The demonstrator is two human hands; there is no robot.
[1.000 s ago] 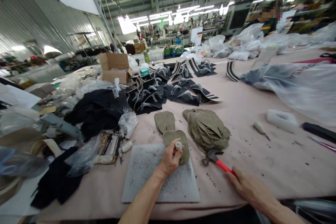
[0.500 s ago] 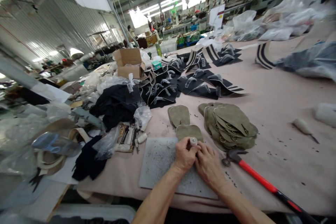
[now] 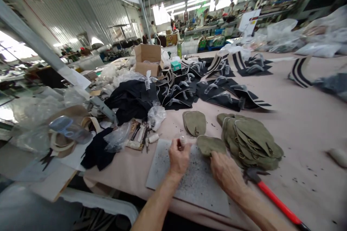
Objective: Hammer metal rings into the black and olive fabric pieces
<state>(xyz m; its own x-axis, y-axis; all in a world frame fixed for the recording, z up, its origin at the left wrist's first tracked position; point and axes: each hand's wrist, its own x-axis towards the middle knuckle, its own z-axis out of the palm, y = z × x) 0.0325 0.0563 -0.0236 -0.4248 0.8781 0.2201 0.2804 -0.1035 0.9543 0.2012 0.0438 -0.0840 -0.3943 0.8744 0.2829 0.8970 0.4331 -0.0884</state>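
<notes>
My left hand (image 3: pixel 179 159) is closed around a small white round-topped tool (image 3: pixel 182 139), over the left part of a grey board (image 3: pixel 165 162) strewn with dark specks. My right hand (image 3: pixel 225 170) pinches the near edge of an olive fabric flap (image 3: pixel 211 145) at the board's far right corner. Beyond it, a similar rounded olive piece (image 3: pixel 195 122) with a small dark fitting lies on the cloth. Right of the held flap stands a stack of olive pieces (image 3: pixel 253 139) with metal rings. A claw hammer (image 3: pixel 279 198) with a red and black handle lies beside my right forearm.
Black panels (image 3: pixel 176 92) with plastic-wrapped straps cover the table's far side. Left of the board lie hand tools (image 3: pixel 141 133), a dark cloth (image 3: pixel 99 148) and a clear jug (image 3: pixel 70 130). An open cardboard box (image 3: pixel 148 59) stands farther back; a blurred pale-handled tool (image 3: pixel 337 157) lies right.
My hands were together on the white-topped tool; now they are apart. The left has moved away with the tool, and the right has taken hold of the olive flap. The view has shifted.
</notes>
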